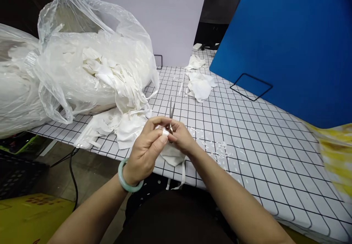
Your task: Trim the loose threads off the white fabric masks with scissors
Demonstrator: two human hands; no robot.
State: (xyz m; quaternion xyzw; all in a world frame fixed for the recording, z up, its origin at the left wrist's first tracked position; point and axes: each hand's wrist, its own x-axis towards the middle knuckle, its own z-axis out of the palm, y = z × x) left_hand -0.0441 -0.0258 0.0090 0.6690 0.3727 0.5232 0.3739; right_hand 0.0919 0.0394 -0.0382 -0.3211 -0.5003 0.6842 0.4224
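My left hand [145, 150], with a green bangle on its wrist, pinches a piece of white fabric [173, 155] between thumb and fingers. Close against it, my right hand [180, 135] is closed around small scissors [171, 108], whose slim blades point away from me and stand slightly apart. The cloth hangs below both hands at the table's front edge, and a narrow strap from it dangles over that edge. My fingers hide the scissors' handles and part of the fabric.
A clear plastic bag [90, 60] spills white cloth pieces [129, 126] at the left. Other white pieces [200, 86] lie farther back on the checked tablecloth [247, 137]. Tiny white scraps [217, 148] are scattered right of my hands. A blue panel [291, 46] stands at the right.
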